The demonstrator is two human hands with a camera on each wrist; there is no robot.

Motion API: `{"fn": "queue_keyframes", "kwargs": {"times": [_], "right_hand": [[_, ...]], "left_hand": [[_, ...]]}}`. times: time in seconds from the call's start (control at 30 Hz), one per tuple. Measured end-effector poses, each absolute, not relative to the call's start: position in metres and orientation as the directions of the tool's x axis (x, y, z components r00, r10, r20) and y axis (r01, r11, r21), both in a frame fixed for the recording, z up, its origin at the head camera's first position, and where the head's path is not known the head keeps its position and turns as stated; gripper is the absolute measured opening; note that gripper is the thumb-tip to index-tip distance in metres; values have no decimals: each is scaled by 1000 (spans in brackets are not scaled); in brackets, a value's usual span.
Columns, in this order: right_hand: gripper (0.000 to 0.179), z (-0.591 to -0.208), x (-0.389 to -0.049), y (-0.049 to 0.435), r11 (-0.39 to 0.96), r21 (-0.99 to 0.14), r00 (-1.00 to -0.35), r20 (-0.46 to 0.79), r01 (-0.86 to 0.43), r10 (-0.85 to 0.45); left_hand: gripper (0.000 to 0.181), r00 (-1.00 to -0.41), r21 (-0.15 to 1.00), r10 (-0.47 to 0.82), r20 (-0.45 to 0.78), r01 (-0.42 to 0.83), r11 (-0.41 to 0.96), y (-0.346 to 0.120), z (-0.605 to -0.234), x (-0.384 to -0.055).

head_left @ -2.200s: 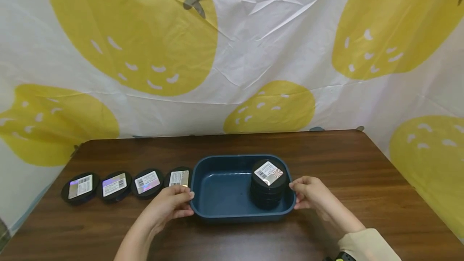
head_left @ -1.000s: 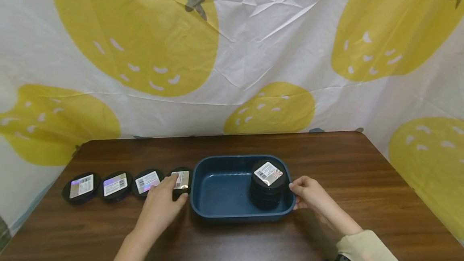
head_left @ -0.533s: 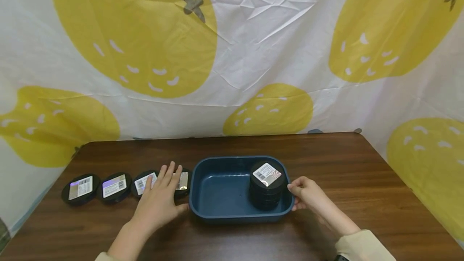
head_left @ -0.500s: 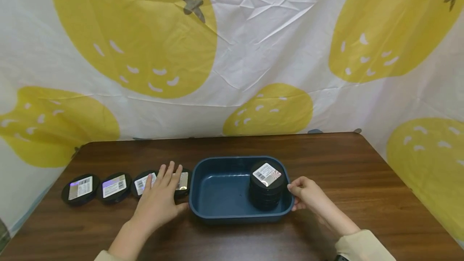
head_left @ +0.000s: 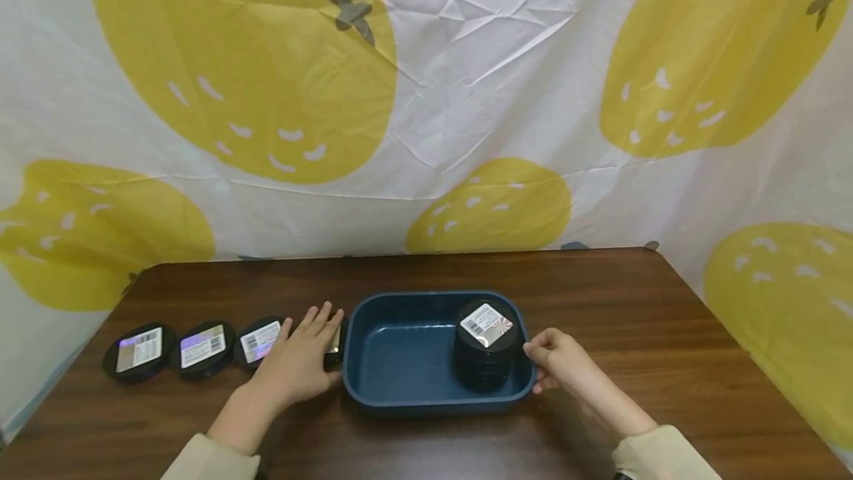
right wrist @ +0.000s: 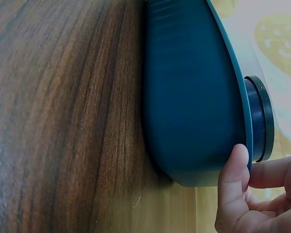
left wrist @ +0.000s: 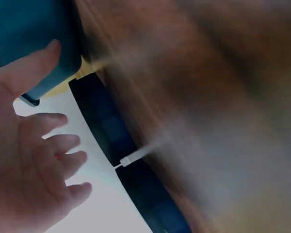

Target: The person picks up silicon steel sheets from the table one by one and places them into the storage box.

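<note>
A blue plastic basin (head_left: 406, 365) stands on the table with a stack of round black containers (head_left: 486, 347), white labels on top, at its right end. My right hand (head_left: 556, 363) pinches the basin's right rim; the right wrist view shows the thumb (right wrist: 236, 160) outside the wall. Left of the basin, my left hand (head_left: 296, 363) is spread over the nearest black round container (head_left: 338, 339), largely covering it, its thumb tip close to the basin. In the left wrist view the left hand's fingers (left wrist: 63, 143) are extended and separate, near two dark containers (left wrist: 104, 119).
Further left in the row lie a labelled black container (head_left: 256, 339), another (head_left: 203, 349) and a third (head_left: 140, 352). The brown wooden table (head_left: 600, 295) ends at the back against a white curtain (head_left: 493, 80) printed with yellow fruit.
My left hand has let go of the basin's left rim, moved over the nearest black container and spread its fingers. The right hand keeps its pinch on the basin.
</note>
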State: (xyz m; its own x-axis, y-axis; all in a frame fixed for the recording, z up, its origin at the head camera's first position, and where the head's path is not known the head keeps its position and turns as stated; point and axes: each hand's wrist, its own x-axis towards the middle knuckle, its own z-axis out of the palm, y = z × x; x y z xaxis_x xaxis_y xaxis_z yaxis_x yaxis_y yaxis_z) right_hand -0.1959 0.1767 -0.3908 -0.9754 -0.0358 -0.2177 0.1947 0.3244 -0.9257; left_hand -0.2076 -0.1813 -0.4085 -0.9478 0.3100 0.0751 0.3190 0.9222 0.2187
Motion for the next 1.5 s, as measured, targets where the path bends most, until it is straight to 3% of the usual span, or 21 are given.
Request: {"fn": "queue_keyframes", "kwargs": {"times": [0.8,1.07,1.5], "right_hand": [[15,-391,-196,176,342,-916,-973,-231,211,-19],[15,-390,-196,177,341,-917,-973,-229,207,-25],[15,-389,-196,176,341,-915,-970,-240,216,-29]], "left_hand": [[69,-947,207,302,-106,276,939,-175,-394,-233],[76,-930,208,360,-72,339,917,-179,-392,-243],[63,-921,165,389,4,385,908,-179,-397,-251]]}}
